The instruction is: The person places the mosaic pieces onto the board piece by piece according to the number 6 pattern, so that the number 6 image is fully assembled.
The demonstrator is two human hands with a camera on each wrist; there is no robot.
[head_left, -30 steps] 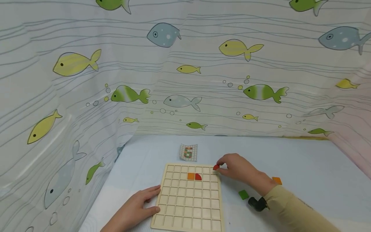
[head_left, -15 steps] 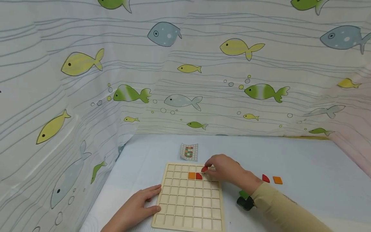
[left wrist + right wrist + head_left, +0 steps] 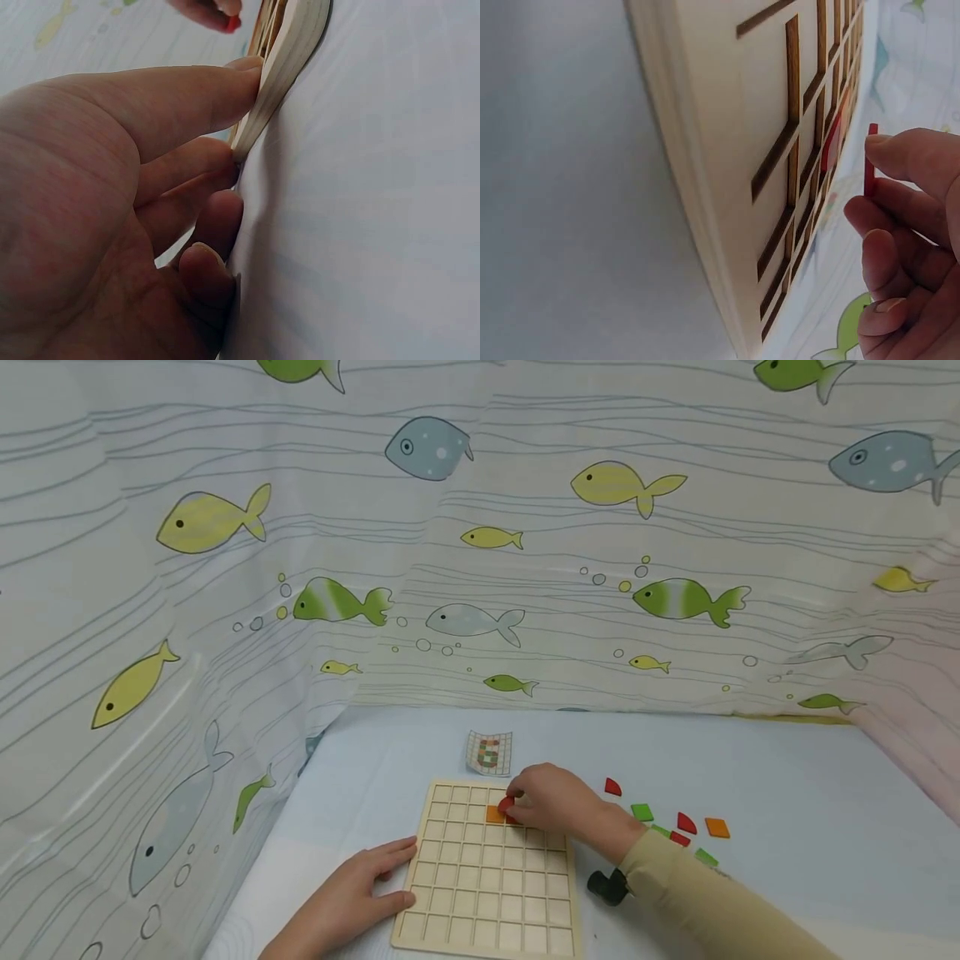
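One left hand (image 3: 345, 893), at the lower left of the head frame, rests against the left edge of a wooden grid board (image 3: 489, 882) that lies flat on the table (image 3: 360, 777) at the lower middle. We see its fingers relaxed and nearly straight, and the left wrist view shows the thumb touching the board's side.

The right hand (image 3: 558, 800), below a tan sleeve (image 3: 705, 893), reaches over the board's upper right part. We find its fingers pinching a red quarter-circle piece (image 3: 506, 806) over the upper part of the board; from the right wrist we see that piece edge-on, apart from the board.

An orange square (image 3: 492, 814) sits in a cell of the second row from the top. Just beside it we make out another red piece (image 3: 831, 142) set in the grid, largely covered by the hand in the head view.

To the right of the board we notice a loose red tile (image 3: 612, 787), a loose green tile (image 3: 642, 812) and a loose orange tile (image 3: 717, 827), with more red and green ones near the sleeve. Beyond the board's top edge we see a small printed card (image 3: 489, 753), and behind it a fish-patterned curtain (image 3: 555, 635).
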